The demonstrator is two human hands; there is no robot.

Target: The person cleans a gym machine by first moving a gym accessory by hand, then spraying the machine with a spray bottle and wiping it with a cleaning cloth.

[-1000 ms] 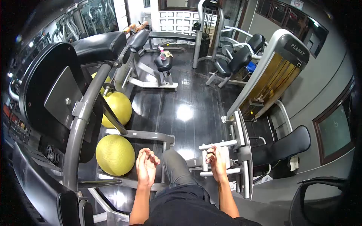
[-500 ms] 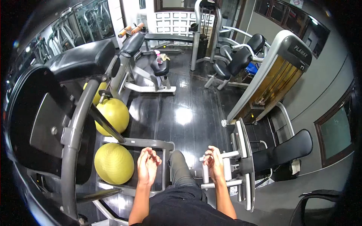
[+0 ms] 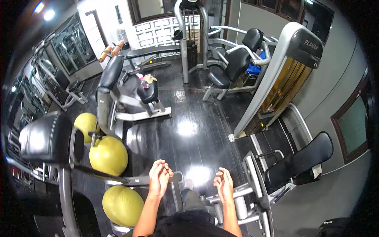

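Yellow ball [image 3: 123, 206] sits lower in view now, 8 o'clock of left hand [image 3: 159, 181]; person seemingly advancing. Both hands empty, fingers half-curled. Right hand [image 3: 225, 186]: roller [image 3: 241, 208] at 5 o'clock.

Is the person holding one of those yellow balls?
No, the left hand and the right hand are both raised and empty, while the yellow balls sit off to the person's left.

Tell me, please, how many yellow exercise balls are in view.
3: the nearest ball at lower left, the middle ball beyond it, and the farthest ball beyond that. Others may be hidden.
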